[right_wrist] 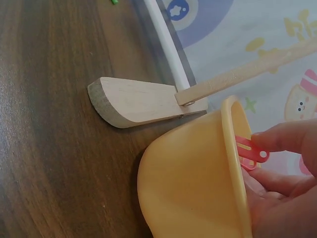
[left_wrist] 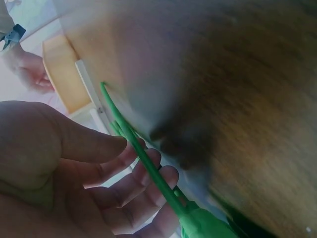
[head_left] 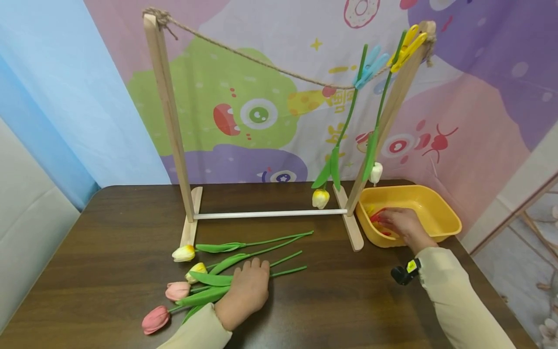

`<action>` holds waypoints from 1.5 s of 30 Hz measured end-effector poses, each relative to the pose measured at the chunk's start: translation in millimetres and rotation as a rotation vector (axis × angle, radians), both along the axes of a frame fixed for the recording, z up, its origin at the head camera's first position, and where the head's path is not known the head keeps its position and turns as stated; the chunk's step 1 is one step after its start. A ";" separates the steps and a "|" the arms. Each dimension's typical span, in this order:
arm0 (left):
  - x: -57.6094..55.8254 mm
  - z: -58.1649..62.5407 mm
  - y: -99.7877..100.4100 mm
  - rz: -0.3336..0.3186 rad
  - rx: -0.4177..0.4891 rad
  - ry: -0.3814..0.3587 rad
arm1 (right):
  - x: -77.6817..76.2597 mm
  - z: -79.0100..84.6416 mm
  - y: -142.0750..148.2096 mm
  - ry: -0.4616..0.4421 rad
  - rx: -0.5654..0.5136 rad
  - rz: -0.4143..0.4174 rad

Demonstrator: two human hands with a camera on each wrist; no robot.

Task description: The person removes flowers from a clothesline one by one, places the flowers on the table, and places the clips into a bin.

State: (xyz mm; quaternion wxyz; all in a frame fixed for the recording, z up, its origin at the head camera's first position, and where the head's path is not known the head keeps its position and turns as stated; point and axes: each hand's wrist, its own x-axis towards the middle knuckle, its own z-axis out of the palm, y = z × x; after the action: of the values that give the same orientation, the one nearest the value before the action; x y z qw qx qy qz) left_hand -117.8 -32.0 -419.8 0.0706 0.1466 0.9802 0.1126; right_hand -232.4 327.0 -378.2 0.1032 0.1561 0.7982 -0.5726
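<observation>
My left hand (head_left: 249, 289) lies over the stems of several artificial tulips on the table. In the left wrist view its thumb and fingers pinch a green tulip stem (left_wrist: 153, 171). The flower heads point left: a dark pink tulip (head_left: 155, 320), a pale pink tulip (head_left: 177, 291) and yellow-white ones (head_left: 183, 253). My right hand (head_left: 403, 224) reaches into a yellow plastic basin (head_left: 436, 208). Between thumb and forefinger it holds a red clothespin (right_wrist: 251, 149) just inside the rim. The left hand covers part of the stems.
A wooden stand (head_left: 169, 111) carries a sagging twine line (head_left: 261, 63). Two tulips hang head down from it, one by a blue clothespin (head_left: 370, 68), another by a yellow clothespin (head_left: 407, 48). A white rod (head_left: 270, 214) joins the stand's feet. A cartoon-print cloth (head_left: 261, 160) hangs behind.
</observation>
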 end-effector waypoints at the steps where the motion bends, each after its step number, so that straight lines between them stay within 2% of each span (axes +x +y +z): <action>1: 0.1 -0.2 -0.1 0.000 0.001 0.000 | -0.5 -0.6 0.4 -0.008 0.029 0.015; 10: 0.6 -0.5 0.2 0.005 0.018 -0.010 | -4.5 -5.4 -0.2 -0.035 0.250 0.160; 15: 0.5 0.0 0.6 0.003 0.011 -0.015 | -4.8 -6.5 -2.4 -0.048 0.371 0.198; 22: -0.5 2.5 0.3 -0.005 0.006 -0.059 | -4.9 -5.0 -5.4 -0.059 0.542 0.241; 33: -1.5 5.2 -0.6 -0.006 0.025 -0.055 | -6.3 -1.6 -6.4 -0.116 0.583 0.208; 39: -1.6 6.7 -1.9 -0.017 0.032 -0.071 | -5.8 -1.3 -5.0 -0.120 0.556 0.182; 45: -1.3 5.9 -3.9 -0.032 0.049 -0.021 | -5.5 -0.6 -5.0 -0.108 0.557 0.180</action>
State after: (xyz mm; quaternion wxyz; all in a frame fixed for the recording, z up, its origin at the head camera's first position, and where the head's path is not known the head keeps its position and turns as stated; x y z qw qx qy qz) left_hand -119.1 -35.9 -413.9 0.0792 0.1627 0.9739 0.1370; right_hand -237.9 322.1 -378.8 0.1489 0.1373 0.9286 -0.3109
